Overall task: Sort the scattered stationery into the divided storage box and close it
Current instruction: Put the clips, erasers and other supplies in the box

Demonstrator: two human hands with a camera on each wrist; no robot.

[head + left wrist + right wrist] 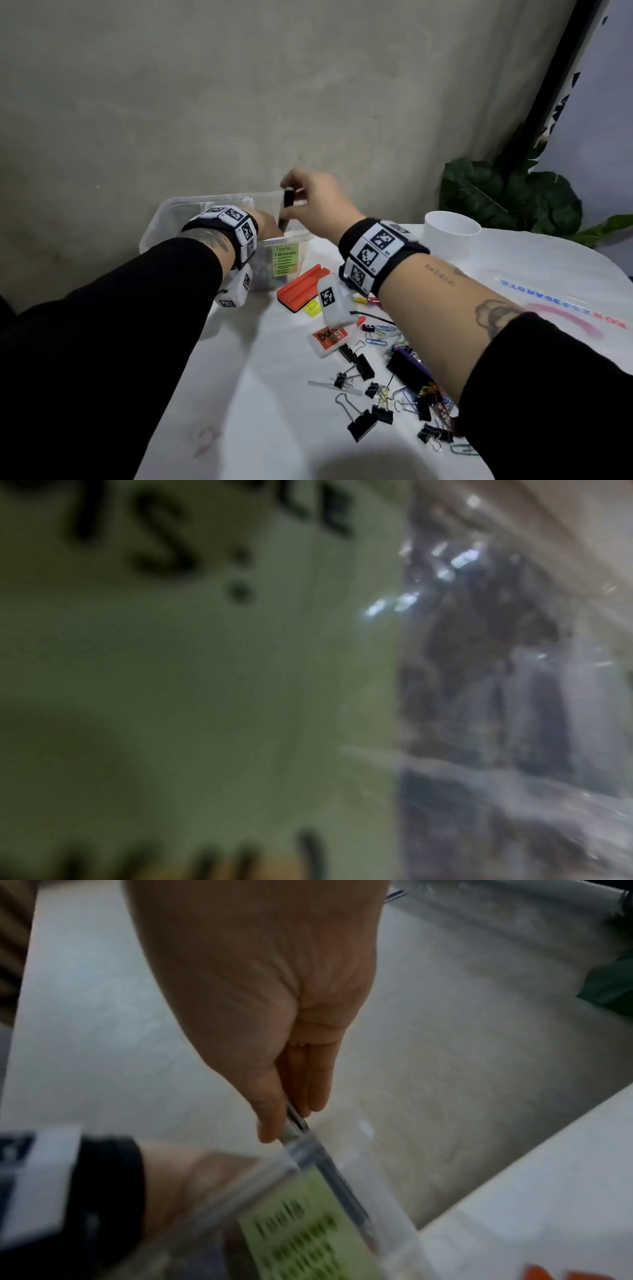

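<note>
A clear divided storage box [164,212] stands at the back of the white table, with a green "Tools" label [286,260] on its front wall. My right hand [289,193] pinches a dark pen [289,200] upright over the box's right front compartment. In the right wrist view the right hand [291,1121] holds the pen [334,1177], whose lower end reaches down inside the box wall. My left hand [270,224] lies over the box's front rim beside the pen, its fingers hidden. The left wrist view is blurred and shows only the green label [205,669] and clear wall close up.
Scattered in front of the box lie an orange board eraser [303,286], a white boxed eraser [329,337], several black binder clips [363,425] and paper clips [376,334]. The clear lid [565,308] lies at the right, behind it a white cup [452,236] and a plant [507,195].
</note>
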